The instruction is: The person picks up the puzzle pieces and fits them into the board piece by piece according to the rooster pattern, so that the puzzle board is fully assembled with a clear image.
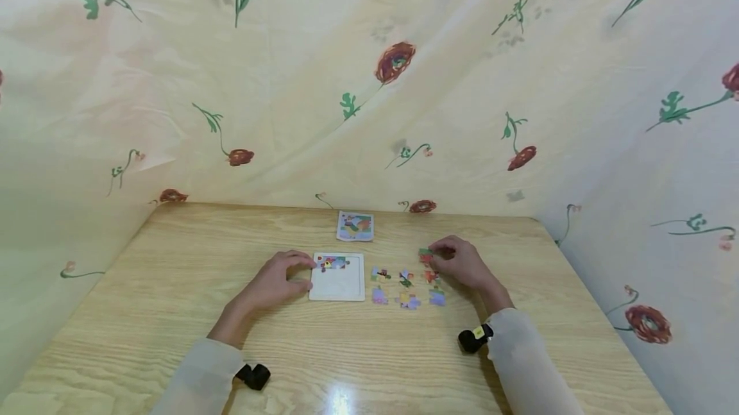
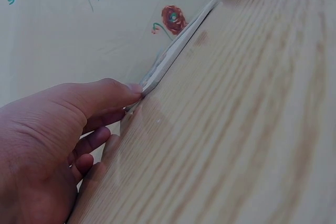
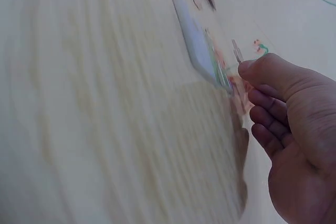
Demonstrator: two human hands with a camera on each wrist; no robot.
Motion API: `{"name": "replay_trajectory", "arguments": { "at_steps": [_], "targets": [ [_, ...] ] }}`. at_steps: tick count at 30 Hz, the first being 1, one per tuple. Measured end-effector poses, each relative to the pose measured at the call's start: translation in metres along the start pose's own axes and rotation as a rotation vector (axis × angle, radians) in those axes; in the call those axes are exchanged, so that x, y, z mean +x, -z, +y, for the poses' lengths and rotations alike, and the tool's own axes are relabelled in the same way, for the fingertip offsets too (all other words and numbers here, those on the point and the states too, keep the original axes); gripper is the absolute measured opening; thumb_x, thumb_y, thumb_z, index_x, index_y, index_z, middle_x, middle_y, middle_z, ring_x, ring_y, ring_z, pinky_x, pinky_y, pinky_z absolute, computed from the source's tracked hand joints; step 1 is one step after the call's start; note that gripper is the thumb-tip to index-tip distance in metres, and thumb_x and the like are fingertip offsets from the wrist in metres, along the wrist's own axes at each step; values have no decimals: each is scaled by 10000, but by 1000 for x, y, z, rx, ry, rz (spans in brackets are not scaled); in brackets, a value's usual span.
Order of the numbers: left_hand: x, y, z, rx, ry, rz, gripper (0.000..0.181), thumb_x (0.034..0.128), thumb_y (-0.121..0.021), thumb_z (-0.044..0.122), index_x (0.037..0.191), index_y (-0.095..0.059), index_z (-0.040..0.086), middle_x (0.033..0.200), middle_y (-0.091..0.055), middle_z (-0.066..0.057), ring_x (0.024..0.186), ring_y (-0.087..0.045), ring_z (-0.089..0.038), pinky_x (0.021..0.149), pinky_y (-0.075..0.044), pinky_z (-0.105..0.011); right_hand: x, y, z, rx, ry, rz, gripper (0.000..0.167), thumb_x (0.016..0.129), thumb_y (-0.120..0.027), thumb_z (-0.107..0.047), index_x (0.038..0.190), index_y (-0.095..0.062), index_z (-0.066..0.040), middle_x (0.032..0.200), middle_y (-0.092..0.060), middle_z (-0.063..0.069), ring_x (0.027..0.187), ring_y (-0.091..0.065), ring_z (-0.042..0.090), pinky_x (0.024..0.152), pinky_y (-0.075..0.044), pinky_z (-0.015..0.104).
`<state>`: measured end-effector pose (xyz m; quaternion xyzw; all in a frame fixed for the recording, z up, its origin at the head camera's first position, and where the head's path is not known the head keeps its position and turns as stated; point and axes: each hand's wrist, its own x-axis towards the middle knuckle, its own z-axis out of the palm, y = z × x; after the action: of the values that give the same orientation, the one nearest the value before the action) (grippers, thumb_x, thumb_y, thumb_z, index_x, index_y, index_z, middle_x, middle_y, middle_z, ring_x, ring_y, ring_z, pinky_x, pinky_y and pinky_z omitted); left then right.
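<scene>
A white puzzle tray [image 1: 337, 287] lies on the table in the head view, with joined puzzle pieces [image 1: 333, 263] along its upper left. My left hand [image 1: 281, 280] holds the tray's left edge; in the left wrist view its thumb [image 2: 123, 92] rests at a corner of the tray. My right hand [image 1: 458, 262] pinches a green and red puzzle piece [image 1: 425, 254] between thumb and finger. Seen from the right wrist, that piece [image 3: 237, 51] is edge-on and raised off the table. Several loose pieces [image 1: 408, 300] lie in rows between the tray and my right hand.
A square picture card [image 1: 355, 226] lies behind the tray, near the table's back edge. The wooden table [image 1: 346, 351] meets a flowered cloth [image 1: 288, 81] at the back and sides. Each wrist carries a small black camera [image 1: 254, 376].
</scene>
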<state>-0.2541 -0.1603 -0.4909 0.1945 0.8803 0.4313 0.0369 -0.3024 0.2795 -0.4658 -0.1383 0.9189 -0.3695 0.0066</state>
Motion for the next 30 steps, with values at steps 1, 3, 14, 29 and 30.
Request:
{"name": "replay_trajectory", "arguments": {
  "at_steps": [1,3,14,29,30],
  "targets": [
    [0,0,0,-1,-1,0,318,930,-769,253,1244,-717,240,1428,-605,-19,1393,-456,-348,1141,-387,-628,1,-1,-2,8,-2,7,277,956,-737,-194,1209,-730,-81,1220,-674,128,1140,-648,315,970,-551,483],
    [0,0,1,-1,-2,1,318,928,-771,251,1241,-719,240,1427,-608,-20,1393,-458,-352,1142,-387,-627,2,-4,-6,21,5,14,282,945,-752,-185,1202,-732,-70,1215,-681,140,1145,-658,337,973,-562,498],
    [1,-1,0,7,0,4,324,926,-775,256,1245,-720,235,1430,-606,-31,1397,-458,-361,1144,-386,-631,11,-19,-27,80,14,18,274,936,-767,-191,1184,-735,-78,1223,-666,132,1167,-633,338,977,-560,498],
    [3,-1,1,-10,17,13,325,924,-778,242,1244,-723,232,1423,-607,-35,1416,-449,-366,1162,-372,-625,22,-45,-52,113,73,-40,241,945,-745,-174,1172,-742,-93,1199,-664,116,1179,-637,331,986,-563,492],
    [4,-1,1,-8,17,13,325,924,-778,245,1244,-723,235,1423,-607,-33,1416,-449,-366,1163,-371,-626,23,-47,-54,118,76,-44,238,943,-749,-179,1167,-742,-98,1195,-665,108,1181,-638,325,987,-564,488]
  ]
}}
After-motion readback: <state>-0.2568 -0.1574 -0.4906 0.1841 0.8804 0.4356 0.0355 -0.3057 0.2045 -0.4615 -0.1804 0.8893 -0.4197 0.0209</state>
